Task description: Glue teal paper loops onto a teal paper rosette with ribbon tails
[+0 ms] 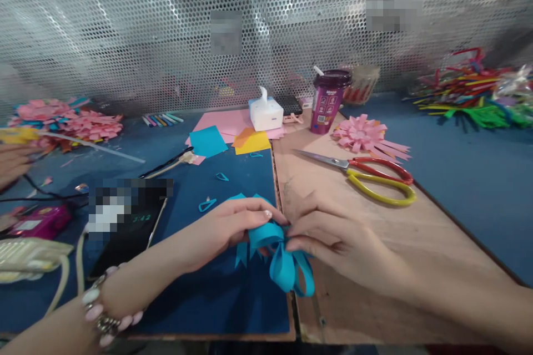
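A blue paper bow (287,266) with several loops hangs between my two hands, low over the seam between the blue and brown table tops. My left hand (245,222) grips its left side, fingers over the top and thumb along the near face. Thumb and fingertips of my right hand (333,230) pinch the bow close to its middle. Notched blue tails (241,255) show below and behind my left hand. Small blue paper loops (207,204) lie just beyond it. Scissors (366,175) with red and yellow handles rest beyond my right hand, blades apart from the bow.
A phone (133,227) and cables lie at left, near another person's hand (14,163). Blue paper (208,141), yellow paper (252,142) and a tissue pack (266,113) are farther back. A purple cup (327,102) stands beside a pink paper flower (362,134).
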`<state>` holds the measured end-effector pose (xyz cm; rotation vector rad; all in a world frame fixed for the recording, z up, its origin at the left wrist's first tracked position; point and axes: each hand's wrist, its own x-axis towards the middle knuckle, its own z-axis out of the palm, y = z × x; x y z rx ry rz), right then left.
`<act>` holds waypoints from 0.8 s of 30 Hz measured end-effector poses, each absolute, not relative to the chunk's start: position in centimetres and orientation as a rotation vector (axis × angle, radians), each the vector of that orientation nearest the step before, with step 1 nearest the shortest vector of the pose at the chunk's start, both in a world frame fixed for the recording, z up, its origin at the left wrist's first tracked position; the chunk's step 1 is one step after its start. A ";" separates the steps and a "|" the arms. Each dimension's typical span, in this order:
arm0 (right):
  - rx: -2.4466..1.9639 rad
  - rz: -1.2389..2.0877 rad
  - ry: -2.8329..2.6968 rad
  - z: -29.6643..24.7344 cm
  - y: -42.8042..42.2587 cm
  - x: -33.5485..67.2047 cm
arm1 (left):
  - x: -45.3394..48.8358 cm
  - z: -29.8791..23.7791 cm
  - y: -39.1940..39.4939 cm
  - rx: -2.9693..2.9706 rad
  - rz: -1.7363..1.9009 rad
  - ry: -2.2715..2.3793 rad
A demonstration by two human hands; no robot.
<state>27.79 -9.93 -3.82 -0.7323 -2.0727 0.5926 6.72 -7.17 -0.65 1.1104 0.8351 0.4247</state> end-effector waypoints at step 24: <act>-0.831 0.843 -1.970 -3.6 -10.2 27.9 | 6.7 -0.9 -7.2 1.127 0.406 0.816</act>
